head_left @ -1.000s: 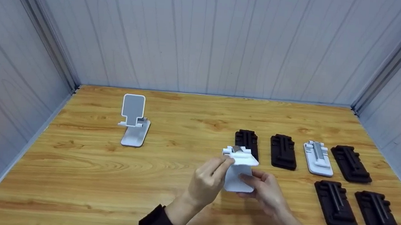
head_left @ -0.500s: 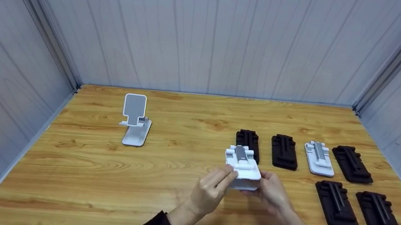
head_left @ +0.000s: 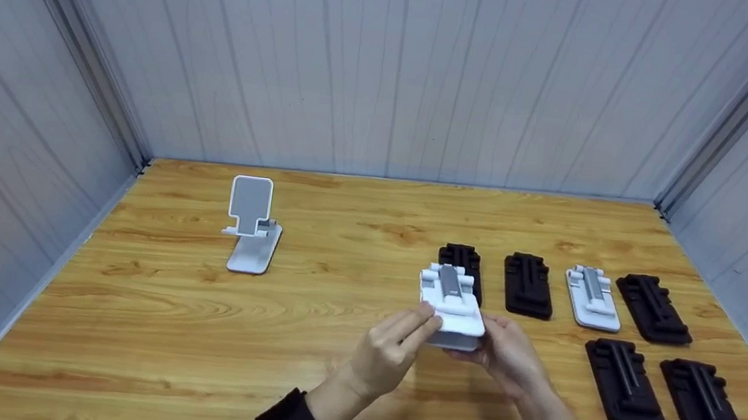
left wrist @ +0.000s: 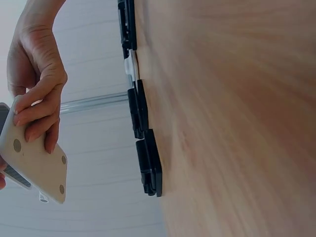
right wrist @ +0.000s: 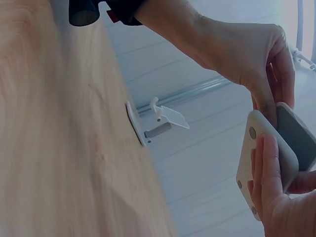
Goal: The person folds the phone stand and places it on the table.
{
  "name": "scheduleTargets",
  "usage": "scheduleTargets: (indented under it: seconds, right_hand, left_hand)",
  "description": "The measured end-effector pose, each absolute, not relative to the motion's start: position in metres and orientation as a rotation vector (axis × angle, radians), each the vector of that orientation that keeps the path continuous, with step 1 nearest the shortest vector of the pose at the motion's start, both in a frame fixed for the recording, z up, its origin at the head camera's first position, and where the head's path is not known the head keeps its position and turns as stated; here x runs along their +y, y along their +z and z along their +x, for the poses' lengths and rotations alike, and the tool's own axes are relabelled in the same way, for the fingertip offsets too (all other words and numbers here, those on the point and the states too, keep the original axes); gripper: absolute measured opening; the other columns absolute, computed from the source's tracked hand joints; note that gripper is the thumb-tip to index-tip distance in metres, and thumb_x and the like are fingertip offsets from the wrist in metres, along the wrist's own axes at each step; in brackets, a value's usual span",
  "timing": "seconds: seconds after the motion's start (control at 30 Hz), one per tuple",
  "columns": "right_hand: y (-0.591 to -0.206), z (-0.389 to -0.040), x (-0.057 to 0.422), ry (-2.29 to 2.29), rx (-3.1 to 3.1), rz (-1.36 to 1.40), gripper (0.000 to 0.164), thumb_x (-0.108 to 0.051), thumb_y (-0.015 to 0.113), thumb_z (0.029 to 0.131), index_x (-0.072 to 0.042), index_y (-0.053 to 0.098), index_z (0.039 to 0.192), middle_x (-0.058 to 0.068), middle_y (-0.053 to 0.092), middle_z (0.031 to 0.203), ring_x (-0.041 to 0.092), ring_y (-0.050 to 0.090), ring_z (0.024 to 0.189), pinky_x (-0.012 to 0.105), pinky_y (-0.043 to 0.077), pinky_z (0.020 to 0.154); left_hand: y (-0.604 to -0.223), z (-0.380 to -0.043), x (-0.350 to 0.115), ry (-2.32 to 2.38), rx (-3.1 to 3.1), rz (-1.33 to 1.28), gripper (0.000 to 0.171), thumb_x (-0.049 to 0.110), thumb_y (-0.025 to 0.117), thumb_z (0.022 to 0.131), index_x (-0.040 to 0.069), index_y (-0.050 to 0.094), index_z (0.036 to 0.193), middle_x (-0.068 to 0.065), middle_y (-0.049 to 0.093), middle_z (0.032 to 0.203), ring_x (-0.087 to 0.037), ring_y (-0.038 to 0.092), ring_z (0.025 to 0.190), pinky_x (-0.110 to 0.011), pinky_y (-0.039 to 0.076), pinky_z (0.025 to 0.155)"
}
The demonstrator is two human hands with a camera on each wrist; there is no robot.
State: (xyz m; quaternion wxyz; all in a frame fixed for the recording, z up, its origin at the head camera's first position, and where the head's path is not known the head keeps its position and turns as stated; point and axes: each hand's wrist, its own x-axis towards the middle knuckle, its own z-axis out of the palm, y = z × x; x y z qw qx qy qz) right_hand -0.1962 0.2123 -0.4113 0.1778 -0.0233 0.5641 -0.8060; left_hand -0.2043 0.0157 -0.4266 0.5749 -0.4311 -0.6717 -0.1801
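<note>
Both hands hold a white folding phone stand (head_left: pixel 451 321) above the table, its upper panel tilted over the base with a narrow gap between. My left hand (head_left: pixel 389 353) pinches the panel's near left edge; in the right wrist view the left hand (right wrist: pixel 247 59) has its fingertips at that edge. My right hand (head_left: pixel 511 356) grips the base from the right. Seen in the left wrist view, the right hand's fingers (left wrist: pixel 43 111) lie across the underside of the base (left wrist: pixel 42 165), which has round grey feet. The right thumb is mostly hidden in the head view.
An unfolded white phone stand (head_left: pixel 253 252) stands at the back left. Folded black stands lie at right, including one (head_left: pixel 529 284) behind the hands and one (head_left: pixel 707 406) near the right edge. A folded white stand (head_left: pixel 593 298) lies among them. Panelled walls (head_left: pixel 390 64) enclose the table.
The held stand's panel has swung down toward the base, narrowing the gap and covering the right thumb. My left hand followed it slightly downward. The stands on the table have not moved.
</note>
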Motion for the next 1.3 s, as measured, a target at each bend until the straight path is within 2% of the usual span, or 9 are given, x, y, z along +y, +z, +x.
scheduleTargets:
  seconds: [0.17, 0.3, 0.37, 0.47, 0.63, 0.77, 0.87, 1.13, 1.3]
  right_hand:
    - [-0.410, -0.198, 0.220, -2.288, 1.530, -0.161, 0.046, -0.024, 0.030, 0.113, 0.007, 0.055, 0.137, 0.009, 0.075, 0.106, 0.019, 0.075, 0.095, 0.033, 0.063, 0.083]
    - [-0.409, -0.198, 0.224, -2.264, 1.577, -0.224, 0.036, -0.024, 0.040, 0.111, -0.002, 0.065, 0.124, 0.005, 0.075, 0.101, 0.016, 0.074, 0.092, 0.031, 0.063, 0.081]
    - [-0.409, -0.199, 0.225, -2.257, 1.596, -0.233, 0.033, -0.020, 0.041, 0.111, -0.003, 0.068, 0.119, 0.004, 0.076, 0.099, 0.015, 0.073, 0.092, 0.031, 0.063, 0.080]
    - [-0.408, -0.198, 0.225, -2.259, 1.621, -0.215, 0.035, -0.017, 0.038, 0.110, -0.005, 0.070, 0.115, 0.004, 0.076, 0.098, 0.015, 0.073, 0.091, 0.030, 0.063, 0.080]
    - [-0.407, -0.198, 0.227, -2.292, 1.613, -0.180, 0.037, -0.014, 0.035, 0.110, -0.008, 0.072, 0.111, 0.005, 0.075, 0.097, 0.016, 0.073, 0.089, 0.030, 0.063, 0.079]
    - [-0.405, -0.197, 0.228, -2.299, 1.635, -0.182, 0.038, -0.014, 0.033, 0.110, -0.003, 0.068, 0.119, 0.004, 0.075, 0.100, 0.016, 0.073, 0.092, 0.031, 0.063, 0.079]
    - [-0.404, -0.196, 0.229, -2.296, 1.653, -0.180, 0.038, -0.014, 0.033, 0.111, -0.003, 0.067, 0.120, 0.003, 0.074, 0.101, 0.015, 0.072, 0.093, 0.032, 0.063, 0.080]
    - [-0.402, -0.195, 0.226, -2.281, 1.678, -0.206, 0.037, -0.011, 0.033, 0.109, -0.006, 0.070, 0.114, 0.001, 0.074, 0.097, 0.012, 0.072, 0.090, 0.031, 0.063, 0.078]
    - [-0.404, -0.195, 0.224, -2.267, 1.701, -0.180, 0.035, -0.011, 0.035, 0.108, -0.006, 0.070, 0.109, 0.001, 0.074, 0.095, 0.012, 0.072, 0.087, 0.029, 0.063, 0.077]
  left_hand:
    - [-0.422, -0.201, 0.016, -0.433, -1.600, -1.002, 0.034, -0.004, 0.045, 0.106, -0.005, 0.074, 0.089, -0.015, 0.073, 0.089, -0.019, 0.069, 0.073, -0.019, 0.060, 0.076]
    - [-0.421, -0.198, 0.017, -0.462, -1.659, -0.991, 0.012, -0.009, 0.066, 0.086, -0.003, 0.075, 0.090, -0.013, 0.073, 0.090, -0.019, 0.070, 0.075, -0.020, 0.060, 0.078]
    - [-0.421, -0.196, 0.017, -0.534, -1.712, -0.984, 0.020, -0.010, 0.076, 0.072, -0.002, 0.075, 0.090, -0.012, 0.073, 0.091, -0.020, 0.072, 0.077, -0.021, 0.060, 0.080]
    - [-0.421, -0.192, 0.017, -0.749, -1.804, -0.967, 0.032, -0.015, 0.082, 0.066, -0.002, 0.075, 0.094, -0.013, 0.074, 0.093, -0.022, 0.074, 0.081, -0.022, 0.060, 0.082]
    - [-0.416, -0.184, 0.016, -1.286, -1.982, -0.846, 0.033, -0.010, 0.079, 0.077, -0.007, 0.072, 0.109, -0.017, 0.073, 0.102, -0.029, 0.072, 0.091, -0.030, 0.061, 0.086]
    - [-0.409, -0.179, 0.017, -1.748, -2.129, -0.656, 0.039, 0.003, 0.074, 0.087, -0.009, 0.066, 0.123, -0.021, 0.067, 0.118, -0.040, 0.065, 0.110, -0.042, 0.059, 0.094]
    - [-0.405, -0.178, 0.019, -2.033, -2.160, -0.514, 0.045, 0.008, 0.070, 0.092, -0.013, 0.059, 0.130, -0.025, 0.063, 0.126, -0.041, 0.062, 0.115, -0.044, 0.059, 0.095]
    - [-0.401, -0.180, 0.022, -2.468, -2.151, -0.331, 0.047, 0.012, 0.062, 0.099, -0.022, 0.054, 0.130, -0.023, 0.073, 0.100, -0.021, 0.072, 0.080, -0.034, 0.064, 0.075]
    - [-0.402, -0.181, 0.020, -2.602, -2.100, -0.311, 0.046, 0.010, 0.060, 0.098, -0.024, 0.053, 0.128, -0.026, 0.073, 0.099, -0.015, 0.070, 0.072, -0.032, 0.064, 0.073]
